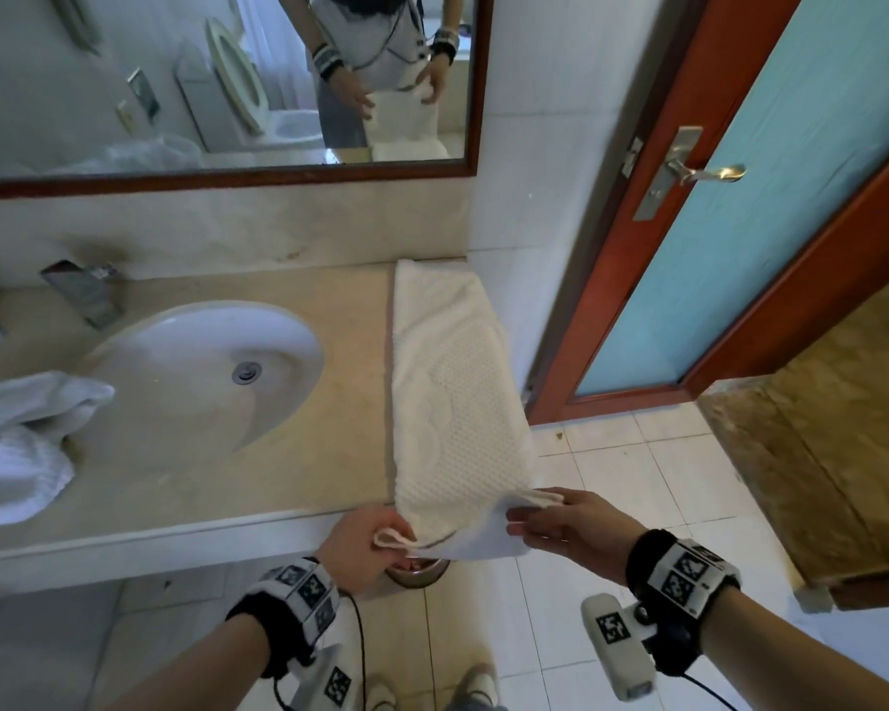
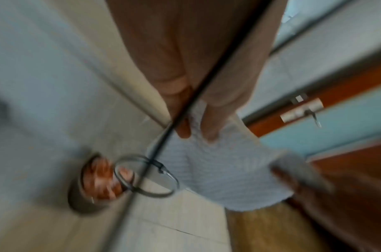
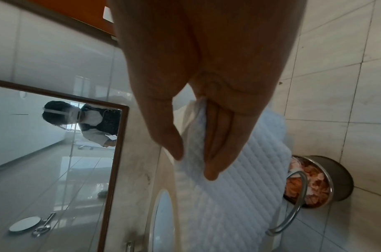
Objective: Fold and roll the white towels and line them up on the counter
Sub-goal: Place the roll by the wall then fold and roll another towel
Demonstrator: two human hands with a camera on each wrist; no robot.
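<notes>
A white textured towel (image 1: 452, 382) lies lengthwise on the right end of the beige counter (image 1: 288, 454), folded into a long strip, its near end lifted off the front edge. My left hand (image 1: 375, 536) pinches the near left corner. My right hand (image 1: 550, 515) pinches the near right corner between thumb and fingers. In the right wrist view the thumb and fingers clamp the towel (image 3: 228, 187) edge. The left wrist view is blurred and shows fingers on the towel (image 2: 219, 170). A second crumpled white towel (image 1: 16, 443) lies at the counter's left.
A white sink basin (image 1: 206, 372) with a faucet (image 1: 86, 289) takes the counter's middle. A framed mirror (image 1: 227, 79) hangs above. An open door (image 1: 740, 197) with a metal handle stands right. A metal bin (image 3: 319, 182) sits on the tiled floor below the counter.
</notes>
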